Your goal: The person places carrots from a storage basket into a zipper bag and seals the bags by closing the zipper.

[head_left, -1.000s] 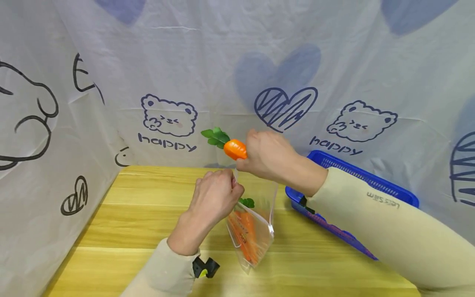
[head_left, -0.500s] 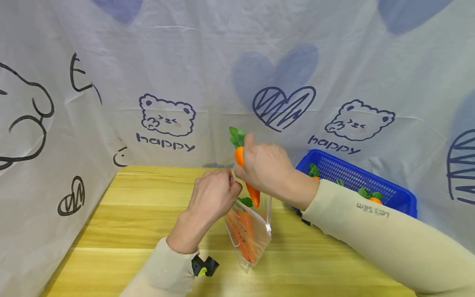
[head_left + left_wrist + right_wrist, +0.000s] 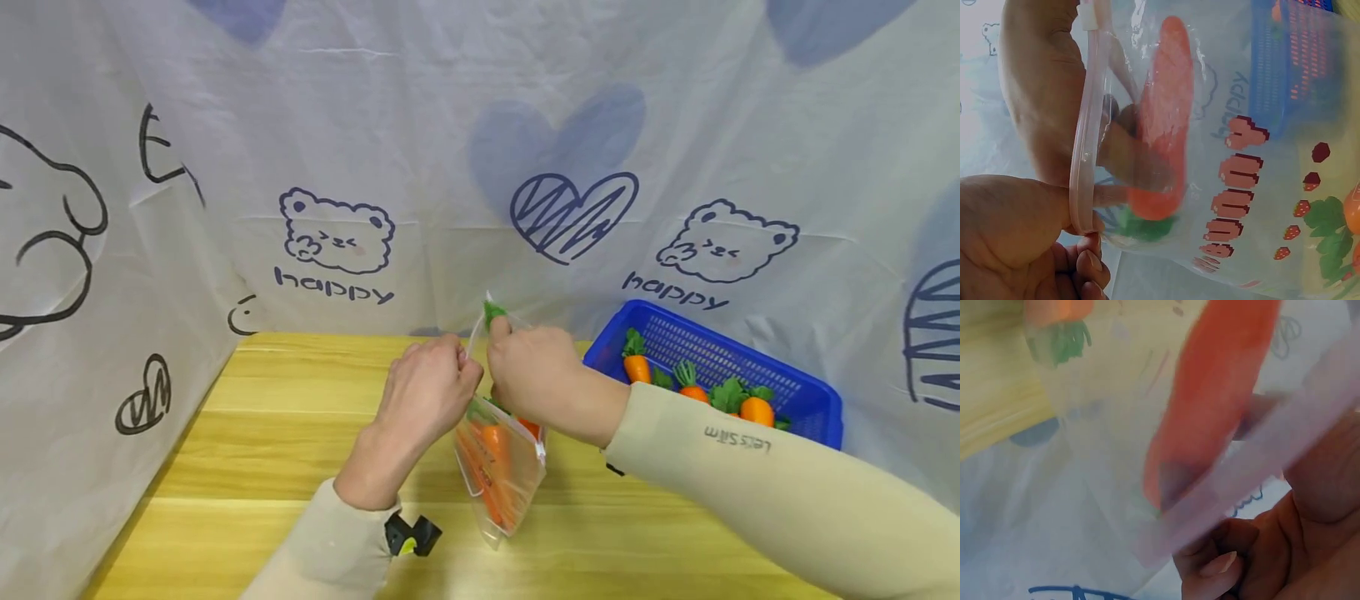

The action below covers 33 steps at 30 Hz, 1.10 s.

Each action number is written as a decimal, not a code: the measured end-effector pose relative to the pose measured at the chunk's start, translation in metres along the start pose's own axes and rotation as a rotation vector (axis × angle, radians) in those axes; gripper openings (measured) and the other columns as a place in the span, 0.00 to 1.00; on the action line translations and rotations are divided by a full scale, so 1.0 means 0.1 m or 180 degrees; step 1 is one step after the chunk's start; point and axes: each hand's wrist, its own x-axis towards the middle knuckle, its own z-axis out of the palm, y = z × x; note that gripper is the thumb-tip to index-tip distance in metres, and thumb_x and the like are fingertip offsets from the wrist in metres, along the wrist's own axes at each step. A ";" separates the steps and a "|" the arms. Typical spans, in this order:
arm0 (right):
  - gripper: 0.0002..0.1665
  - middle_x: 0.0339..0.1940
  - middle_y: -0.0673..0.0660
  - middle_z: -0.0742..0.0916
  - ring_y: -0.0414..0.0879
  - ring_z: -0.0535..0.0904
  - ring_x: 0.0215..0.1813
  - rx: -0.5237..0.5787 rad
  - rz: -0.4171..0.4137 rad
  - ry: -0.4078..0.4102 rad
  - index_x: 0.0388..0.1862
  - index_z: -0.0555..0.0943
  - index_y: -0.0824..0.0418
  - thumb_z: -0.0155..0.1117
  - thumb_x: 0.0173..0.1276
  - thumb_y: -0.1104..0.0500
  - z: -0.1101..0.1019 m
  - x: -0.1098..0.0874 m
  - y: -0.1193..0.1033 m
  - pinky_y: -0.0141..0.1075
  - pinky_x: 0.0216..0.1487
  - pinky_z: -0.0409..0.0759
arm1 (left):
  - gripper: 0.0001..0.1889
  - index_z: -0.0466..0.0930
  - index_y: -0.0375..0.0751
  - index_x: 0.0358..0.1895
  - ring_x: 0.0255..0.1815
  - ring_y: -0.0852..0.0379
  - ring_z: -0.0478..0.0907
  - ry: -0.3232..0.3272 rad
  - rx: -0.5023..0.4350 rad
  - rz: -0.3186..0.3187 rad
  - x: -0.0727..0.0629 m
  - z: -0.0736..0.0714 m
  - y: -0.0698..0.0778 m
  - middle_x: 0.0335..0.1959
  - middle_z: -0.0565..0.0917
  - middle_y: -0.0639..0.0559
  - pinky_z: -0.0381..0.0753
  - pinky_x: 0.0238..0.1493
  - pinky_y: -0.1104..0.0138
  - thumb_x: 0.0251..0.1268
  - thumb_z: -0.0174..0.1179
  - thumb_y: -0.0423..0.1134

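Observation:
My left hand (image 3: 420,392) pinches the edge of a clear zip bag (image 3: 527,479) at its mouth. Several orange toy carrots (image 3: 491,475) with green tops lie inside the bag's lower part. With my right hand (image 3: 551,379) I hold another carrot (image 3: 1169,106), its orange body inside the bag's mouth. In the left wrist view, thumb and fingers show through the plastic around its leafy end. The right wrist view has this carrot (image 3: 1216,394) behind the blurred pink-tinted zip strip. A white slider (image 3: 1087,17) sits on the strip. In the head view, my right hand hides most of that carrot.
A blue plastic basket (image 3: 831,408) stands on the right of the wooden table (image 3: 285,433), with several more carrots in it, partly behind my right sleeve. A printed white cloth (image 3: 450,125) hangs behind and along the left side.
My right hand has turned the carrot tip-down and lowered it from above the bag into its mouth. The basket's carrots have come into view as the right arm moved. My left hand keeps its place.

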 end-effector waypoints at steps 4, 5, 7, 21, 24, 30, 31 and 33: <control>0.25 0.22 0.52 0.78 0.47 0.81 0.25 -0.0164 -0.0110 -0.0118 0.47 0.74 0.64 0.70 0.68 0.46 0.08 0.01 -0.08 0.45 0.27 0.85 | 0.10 0.71 0.46 0.26 0.28 0.48 0.72 0.0021 0.0020 0.0011 -0.02 0.00 -0.01 0.22 0.73 0.51 0.70 0.33 0.57 0.68 0.54 0.39; 0.25 0.22 0.51 0.78 0.47 0.81 0.25 -0.0185 -0.0114 -0.0142 0.47 0.74 0.64 0.70 0.68 0.45 0.09 0.01 -0.09 0.45 0.27 0.85 | 0.10 0.71 0.46 0.26 0.28 0.48 0.72 0.0016 0.0014 0.0019 -0.02 0.00 -0.01 0.22 0.73 0.51 0.71 0.33 0.56 0.68 0.54 0.39; 0.24 0.22 0.51 0.78 0.46 0.81 0.25 -0.0196 -0.0143 -0.0172 0.45 0.74 0.63 0.70 0.69 0.45 0.11 0.02 -0.10 0.45 0.27 0.85 | 0.10 0.73 0.45 0.27 0.29 0.48 0.73 0.0011 0.0014 0.0047 -0.03 -0.01 -0.02 0.23 0.75 0.51 0.73 0.34 0.55 0.69 0.54 0.39; 0.15 0.36 0.52 0.80 0.47 0.81 0.31 -0.0127 -0.0193 -0.0664 0.47 0.80 0.58 0.54 0.82 0.49 0.26 0.23 -0.12 0.45 0.35 0.84 | 0.09 0.76 0.45 0.29 0.32 0.47 0.75 -0.0033 0.0025 -0.0040 -0.01 -0.04 -0.04 0.25 0.77 0.51 0.75 0.38 0.54 0.68 0.57 0.42; 0.14 0.37 0.51 0.82 0.47 0.82 0.33 -0.0051 -0.0170 -0.0669 0.49 0.81 0.56 0.54 0.82 0.49 0.28 0.25 -0.12 0.46 0.36 0.83 | 0.09 0.76 0.45 0.29 0.32 0.47 0.75 -0.0035 0.0024 -0.0044 -0.01 -0.04 -0.05 0.25 0.77 0.51 0.75 0.39 0.54 0.68 0.56 0.42; 0.12 0.33 0.51 0.84 0.48 0.82 0.33 0.0259 -0.0090 -0.0545 0.43 0.81 0.58 0.60 0.77 0.50 0.26 0.24 -0.07 0.48 0.37 0.85 | 0.08 0.76 0.45 0.29 0.32 0.47 0.76 0.0010 0.0056 -0.0028 -0.02 -0.04 -0.06 0.24 0.78 0.51 0.76 0.39 0.53 0.68 0.56 0.41; 0.12 0.30 0.51 0.83 0.48 0.81 0.31 0.0330 -0.0068 -0.0439 0.41 0.80 0.58 0.61 0.76 0.50 0.24 0.22 -0.05 0.48 0.36 0.85 | 0.08 0.76 0.45 0.29 0.33 0.47 0.76 0.0013 0.0053 -0.0032 -0.03 -0.04 -0.06 0.24 0.78 0.51 0.76 0.39 0.53 0.68 0.55 0.41; 0.12 0.23 0.52 0.80 0.49 0.79 0.26 0.0442 -0.0070 -0.0067 0.34 0.79 0.58 0.64 0.72 0.51 0.20 0.16 0.02 0.49 0.29 0.83 | 0.08 0.75 0.45 0.29 0.32 0.47 0.76 0.0008 0.0041 -0.0039 -0.03 -0.04 -0.07 0.24 0.77 0.51 0.76 0.38 0.53 0.68 0.55 0.41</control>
